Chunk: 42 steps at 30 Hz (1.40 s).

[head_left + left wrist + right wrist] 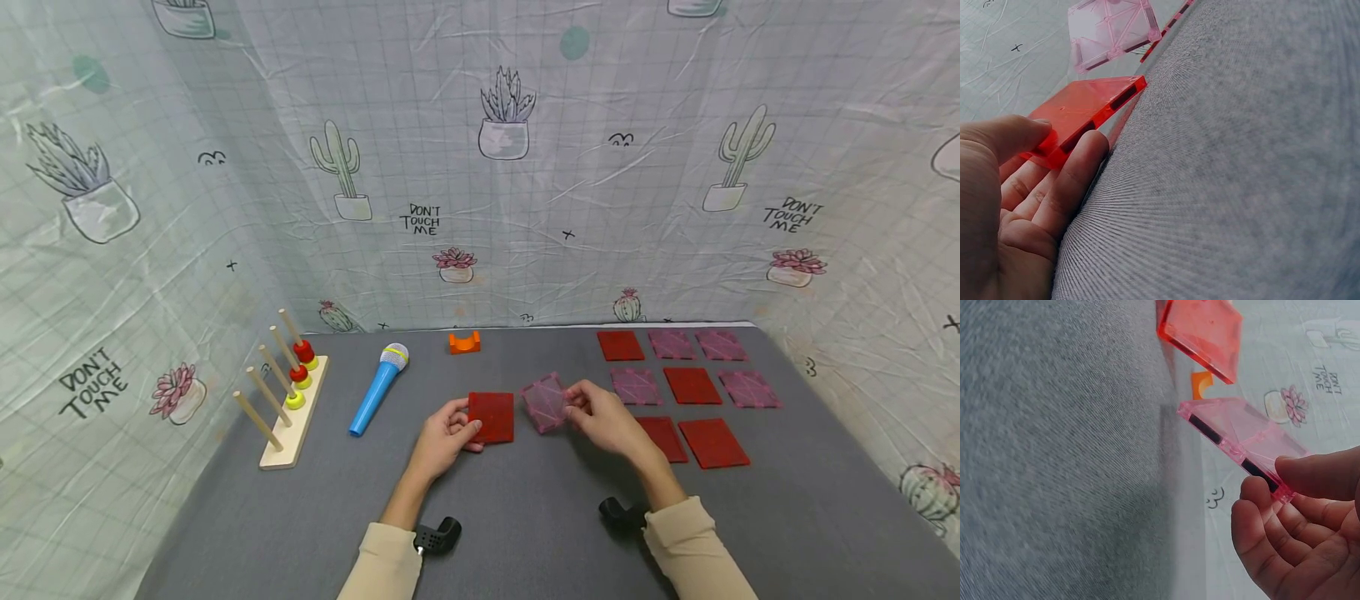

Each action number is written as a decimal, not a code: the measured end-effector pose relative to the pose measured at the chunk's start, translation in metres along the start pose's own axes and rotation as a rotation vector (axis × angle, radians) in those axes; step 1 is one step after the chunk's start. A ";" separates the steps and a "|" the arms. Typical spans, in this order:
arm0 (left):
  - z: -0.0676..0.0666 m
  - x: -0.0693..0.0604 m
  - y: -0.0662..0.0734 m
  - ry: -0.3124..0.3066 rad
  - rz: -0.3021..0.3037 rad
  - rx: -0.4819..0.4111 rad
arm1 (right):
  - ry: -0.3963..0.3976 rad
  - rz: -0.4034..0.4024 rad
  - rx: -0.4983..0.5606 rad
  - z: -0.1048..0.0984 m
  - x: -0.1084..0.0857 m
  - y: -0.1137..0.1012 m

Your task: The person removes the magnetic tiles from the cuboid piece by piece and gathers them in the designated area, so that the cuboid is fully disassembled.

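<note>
My left hand [442, 437] pinches a square red magnetic tile [492, 417] by its left side, thumb on top and fingers beneath. In the left wrist view the red tile [1088, 109] is tilted, with dark magnets along its edge. Opposite, my right hand [603, 417] pinches a clear pink magnetic tile [545, 403] at its right edge. The right wrist view shows this pink tile [1241, 434] slanted above the table, its far half free of the fingers. A small gap separates the two held tiles.
Several red tiles [692, 386] and pink tiles [720, 345] lie in rows at the right. On the left stand a wooden peg board [300, 433] with red and yellow rings and a blue toy microphone [373, 400]. An orange piece [464, 342] lies at the back edge.
</note>
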<state>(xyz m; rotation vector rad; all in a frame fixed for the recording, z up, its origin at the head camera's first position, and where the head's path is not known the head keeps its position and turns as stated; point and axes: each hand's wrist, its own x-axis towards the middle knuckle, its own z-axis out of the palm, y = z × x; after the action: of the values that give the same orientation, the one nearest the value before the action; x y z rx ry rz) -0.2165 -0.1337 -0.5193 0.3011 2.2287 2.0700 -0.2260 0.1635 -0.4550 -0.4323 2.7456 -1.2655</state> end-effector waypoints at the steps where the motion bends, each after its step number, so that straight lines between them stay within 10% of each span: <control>1: 0.000 0.000 0.000 0.003 -0.001 -0.002 | 0.001 0.002 0.004 -0.001 0.000 0.000; 14: 0.001 0.002 0.000 0.011 -0.034 -0.004 | 0.044 0.035 0.063 -0.016 -0.003 0.000; 24: 0.001 -0.009 0.026 -0.008 -0.013 -0.024 | 0.090 0.026 0.040 -0.024 -0.005 0.003; 33: 0.001 0.001 -0.002 0.035 -0.003 0.012 | 0.106 0.020 0.025 -0.026 -0.005 0.004; 42: 0.001 0.002 -0.002 0.032 0.010 0.019 | 0.105 0.013 0.013 -0.027 -0.006 0.005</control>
<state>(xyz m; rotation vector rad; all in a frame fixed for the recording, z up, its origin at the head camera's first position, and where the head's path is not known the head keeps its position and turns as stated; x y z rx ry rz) -0.2181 -0.1322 -0.5210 0.2839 2.2709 2.0738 -0.2267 0.1879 -0.4418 -0.3566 2.8191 -1.3388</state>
